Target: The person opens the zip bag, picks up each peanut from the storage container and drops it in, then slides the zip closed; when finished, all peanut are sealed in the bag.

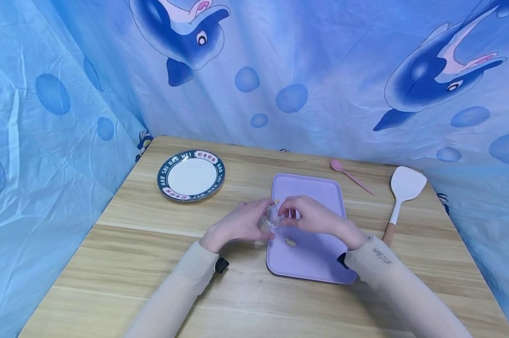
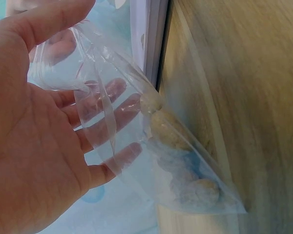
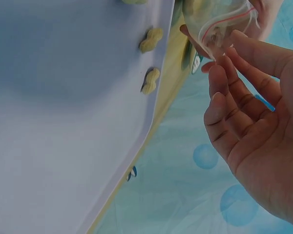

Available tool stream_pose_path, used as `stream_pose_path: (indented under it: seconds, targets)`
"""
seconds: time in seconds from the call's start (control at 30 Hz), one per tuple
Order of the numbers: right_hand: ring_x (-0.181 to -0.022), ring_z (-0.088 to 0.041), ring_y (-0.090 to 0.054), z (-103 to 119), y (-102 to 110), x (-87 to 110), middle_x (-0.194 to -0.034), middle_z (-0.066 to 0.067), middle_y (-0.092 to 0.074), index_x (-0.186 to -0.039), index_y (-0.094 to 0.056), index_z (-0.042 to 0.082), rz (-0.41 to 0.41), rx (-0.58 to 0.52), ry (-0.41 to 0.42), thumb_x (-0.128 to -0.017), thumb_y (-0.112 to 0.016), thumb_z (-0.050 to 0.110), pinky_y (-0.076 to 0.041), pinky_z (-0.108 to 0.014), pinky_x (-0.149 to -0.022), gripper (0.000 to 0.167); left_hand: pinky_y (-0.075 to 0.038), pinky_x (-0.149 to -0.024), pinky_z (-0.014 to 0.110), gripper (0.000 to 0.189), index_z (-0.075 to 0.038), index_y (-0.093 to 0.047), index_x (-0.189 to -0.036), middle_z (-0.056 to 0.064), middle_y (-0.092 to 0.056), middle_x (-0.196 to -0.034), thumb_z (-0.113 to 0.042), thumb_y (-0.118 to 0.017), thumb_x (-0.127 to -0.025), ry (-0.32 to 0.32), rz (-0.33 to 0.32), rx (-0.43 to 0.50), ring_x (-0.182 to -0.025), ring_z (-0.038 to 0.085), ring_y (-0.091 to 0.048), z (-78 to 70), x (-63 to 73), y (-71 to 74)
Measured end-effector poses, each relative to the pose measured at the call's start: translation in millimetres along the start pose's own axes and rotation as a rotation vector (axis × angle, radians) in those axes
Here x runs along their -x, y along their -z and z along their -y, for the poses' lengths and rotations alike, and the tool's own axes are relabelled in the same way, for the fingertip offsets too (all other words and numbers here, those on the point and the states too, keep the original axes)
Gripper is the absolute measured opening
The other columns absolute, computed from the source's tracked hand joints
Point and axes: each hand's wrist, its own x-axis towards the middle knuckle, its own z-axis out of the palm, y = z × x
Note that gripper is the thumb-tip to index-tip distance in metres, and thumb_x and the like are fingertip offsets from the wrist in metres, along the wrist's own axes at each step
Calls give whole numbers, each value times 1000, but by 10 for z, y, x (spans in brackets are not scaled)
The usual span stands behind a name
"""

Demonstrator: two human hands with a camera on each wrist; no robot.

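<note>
My left hand (image 1: 249,220) holds a clear zip bag (image 1: 269,219) over the left edge of the purple tray (image 1: 318,185). In the left wrist view, unshelled peanuts (image 2: 168,129) gather in the bag's lower corner, and my fingers show through the plastic. My right hand (image 1: 307,213) is by the bag's mouth with its fingers loosely bent. In the right wrist view its fingertips (image 3: 218,78) are close to the red zip line; no peanut shows among them. Loose on the tray are a peanut (image 1: 290,242) near the bag and two others, a peanut (image 3: 151,40) and a peanut (image 3: 150,81).
A white plate (image 1: 191,176) with a dark green rim sits at the back left of the wooden table (image 1: 123,263). To the right of the tray lie a pink spoon (image 1: 350,176) and a white spatula (image 1: 406,185) with a wooden handle, partly behind my right forearm. A blue dolphin curtain (image 1: 322,131) hangs behind.
</note>
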Motion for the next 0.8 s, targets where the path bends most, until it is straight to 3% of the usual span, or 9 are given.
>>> stream_pose_path:
  seconds: [0.27,0.43,0.8]
  targets:
    - [-74,-7,-57,-88,35,114,-85,7,-65,-96,-73,5,-59,5,-16,-86,-77,6,-51,-31,-64,11,-34,-107,50,90,-10,-39,-150,7,-59,-138,-44,-81,-78,-1,-9,8,-126,18,-53,1,9,-6]
    - [-73,-7,-58,-156,-17,181,-83,7,-64,-95,-72,4,-23,7,-5,-86,-75,4,-54,-38,-66,10,-35,-106,48,91,-10,-39,-150,6,-59,-137,-44,-82,-78,-3,-11,17,-125,18,-53,-1,13,-3]
    - [-70,-6,-56,-220,-233,269,-79,8,-62,-98,-72,6,74,-28,-27,-85,-77,8,-50,-25,-65,13,-34,-107,46,91,-11,-38,-151,6,-57,-140,-43,-81,-78,1,-10,17,-127,17,-52,7,3,-10]
